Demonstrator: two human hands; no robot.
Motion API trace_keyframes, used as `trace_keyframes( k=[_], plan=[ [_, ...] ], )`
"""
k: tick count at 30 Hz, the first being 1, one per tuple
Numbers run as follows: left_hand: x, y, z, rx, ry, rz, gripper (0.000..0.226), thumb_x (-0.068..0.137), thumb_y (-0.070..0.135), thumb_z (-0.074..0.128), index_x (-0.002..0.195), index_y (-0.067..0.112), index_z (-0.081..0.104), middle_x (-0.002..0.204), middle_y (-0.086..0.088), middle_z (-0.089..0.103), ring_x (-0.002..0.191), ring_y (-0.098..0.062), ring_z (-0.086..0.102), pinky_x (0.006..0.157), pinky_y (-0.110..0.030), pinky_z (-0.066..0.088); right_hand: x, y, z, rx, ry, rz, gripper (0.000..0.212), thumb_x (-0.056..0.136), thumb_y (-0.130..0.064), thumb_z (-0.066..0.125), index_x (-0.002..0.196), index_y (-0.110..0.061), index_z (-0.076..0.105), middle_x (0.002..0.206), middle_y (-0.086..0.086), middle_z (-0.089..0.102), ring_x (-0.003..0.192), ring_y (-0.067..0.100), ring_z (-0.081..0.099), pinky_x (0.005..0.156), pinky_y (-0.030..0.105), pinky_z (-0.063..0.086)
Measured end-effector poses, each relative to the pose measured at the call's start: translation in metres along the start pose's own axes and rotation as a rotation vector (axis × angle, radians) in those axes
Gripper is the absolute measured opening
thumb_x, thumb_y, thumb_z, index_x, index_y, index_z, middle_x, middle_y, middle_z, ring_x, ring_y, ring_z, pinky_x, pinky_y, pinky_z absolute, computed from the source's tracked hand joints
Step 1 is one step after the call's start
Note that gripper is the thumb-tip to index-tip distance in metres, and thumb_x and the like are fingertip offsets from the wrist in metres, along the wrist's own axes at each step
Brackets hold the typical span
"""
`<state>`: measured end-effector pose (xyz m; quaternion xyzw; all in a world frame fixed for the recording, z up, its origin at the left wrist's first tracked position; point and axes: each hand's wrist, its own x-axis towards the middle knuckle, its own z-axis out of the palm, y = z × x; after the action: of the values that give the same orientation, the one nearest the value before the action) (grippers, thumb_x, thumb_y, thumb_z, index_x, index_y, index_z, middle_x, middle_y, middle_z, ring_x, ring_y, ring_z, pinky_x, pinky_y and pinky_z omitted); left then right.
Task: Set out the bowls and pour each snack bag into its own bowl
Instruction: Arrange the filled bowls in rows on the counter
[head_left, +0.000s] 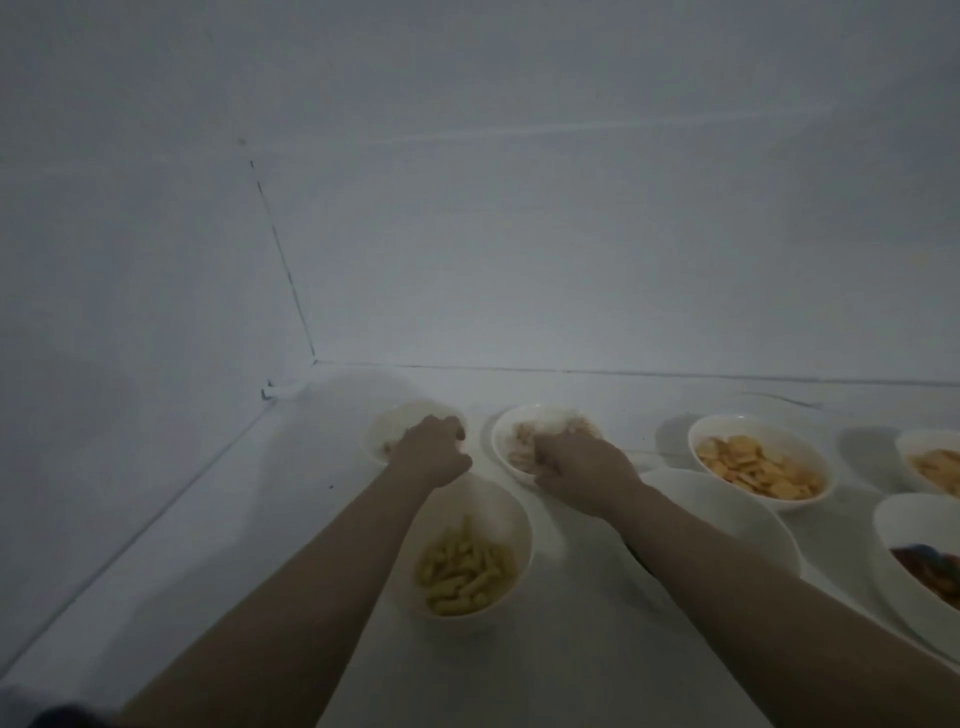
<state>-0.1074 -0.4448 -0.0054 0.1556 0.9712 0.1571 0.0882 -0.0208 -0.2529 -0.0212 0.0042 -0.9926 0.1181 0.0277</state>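
Bowls stand in two rough rows on a white counter (571, 649) set into a corner of white walls (467, 208). The back-left bowl (382, 426) lies under the left hand (434, 449), whose fingers are curled over its near rim; whether they grasp the rim cannot be told in the dim, blurred picture. The back-middle bowl (506, 441) lies under the right hand (576, 467), whose fingers reach down over the near side of it; their grip is likewise unclear. The front-left bowl (511, 519) stands between the two forearms, just beside the left wrist, and holds pale yellow sticks (462, 571). A bowl of round orange crackers (758, 467) stands to the right of the right hand, apart from it. An empty-looking bowl (727, 504) sits in front of that one, partly hidden by the right forearm. Two further bowls are cut off by the right edge: a back one (919, 447) with orange pieces and a front one (904, 551) with dark red pieces. The contents of the two back-left bowls are pale and hard to make out.
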Motion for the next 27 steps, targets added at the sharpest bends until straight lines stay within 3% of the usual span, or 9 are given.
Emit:
trace_keyframes(
  k=[4,10,13,15,17,20,23,27],
  plan=[
    [0.023,-0.007,0.005,0.169,-0.098,-0.059,0.037,0.088,0.029,0.057,0.123,0.019,0.056,0.129,-0.002,0.049,0.119,-0.030,0.049,0.101,-0.050,0.041,0.013,-0.001,0.020,-0.272,-0.060,-0.035,0.035,0.101,-0.036,0.045,0.133,-0.024,0.052,0.131,0.003,0.062,0.115,0.027,0.061,0.085,0.041,0.053],
    [0.051,-0.014,0.022,0.193,0.026,-0.108,0.031,0.085,0.017,0.056,0.116,0.018,0.052,0.100,-0.005,0.059,0.099,-0.029,0.059,0.088,-0.048,0.051,0.036,-0.001,0.022,-0.453,-0.044,-0.095,0.045,0.102,-0.018,0.041,0.142,-0.035,0.047,0.134,0.002,0.061,0.115,0.026,0.063,0.084,0.039,0.053],
    [0.069,-0.022,0.029,0.245,-0.046,-0.142,0.039,0.083,0.012,0.054,0.122,0.019,0.054,0.129,-0.010,0.053,0.114,-0.035,0.054,0.096,-0.058,0.042,0.050,0.002,0.024,-0.483,-0.010,-0.044,0.047,0.101,-0.014,0.044,0.142,-0.036,0.046,0.129,0.001,0.064,0.111,0.025,0.065,0.084,0.039,0.054],
    [0.081,-0.022,0.030,0.290,-0.088,-0.102,0.020,0.083,0.008,0.049,0.098,0.020,0.055,0.150,-0.010,0.033,0.119,-0.043,0.047,0.097,-0.064,0.037,0.061,0.010,0.024,-0.462,0.006,0.014,0.048,0.101,-0.013,0.045,0.142,-0.038,0.046,0.127,0.001,0.065,0.111,0.025,0.065,0.082,0.038,0.054],
    [0.093,-0.019,0.030,0.291,-0.083,-0.064,0.015,0.083,0.007,0.047,0.086,0.021,0.050,0.155,-0.012,0.024,0.120,-0.049,0.044,0.097,-0.067,0.037,0.071,0.019,0.024,-0.425,0.013,0.068,0.050,0.101,-0.013,0.043,0.144,-0.038,0.044,0.127,0.001,0.064,0.111,0.026,0.065,0.082,0.038,0.054],
    [0.113,-0.013,0.032,0.349,-0.054,0.022,0.027,0.091,0.016,0.051,0.111,0.030,0.061,0.159,-0.007,0.021,0.133,-0.044,0.035,0.103,-0.065,0.032,0.084,0.034,0.024,-0.371,0.035,0.141,0.054,0.100,-0.012,0.042,0.146,-0.038,0.041,0.128,0.002,0.064,0.109,0.028,0.065,0.083,0.039,0.056],
    [0.133,-0.001,0.038,0.373,0.017,0.140,0.043,0.096,0.021,0.052,0.138,0.031,0.050,0.156,-0.005,0.031,0.133,-0.038,0.039,0.104,-0.050,0.039,0.098,0.052,0.023,-0.352,0.049,0.225,0.055,0.098,-0.009,0.045,0.144,-0.038,0.041,0.129,0.001,0.062,0.112,0.026,0.064,0.084,0.038,0.055],
    [0.163,0.015,0.049,0.254,0.084,0.136,0.040,0.093,0.030,0.059,0.132,0.023,0.057,0.132,-0.010,0.058,0.116,-0.037,0.057,0.087,-0.038,0.050,0.112,0.076,0.019,-0.309,0.027,0.341,0.055,0.098,-0.008,0.045,0.144,-0.038,0.044,0.133,0.001,0.061,0.116,0.027,0.063,0.086,0.038,0.054]
  ],
)
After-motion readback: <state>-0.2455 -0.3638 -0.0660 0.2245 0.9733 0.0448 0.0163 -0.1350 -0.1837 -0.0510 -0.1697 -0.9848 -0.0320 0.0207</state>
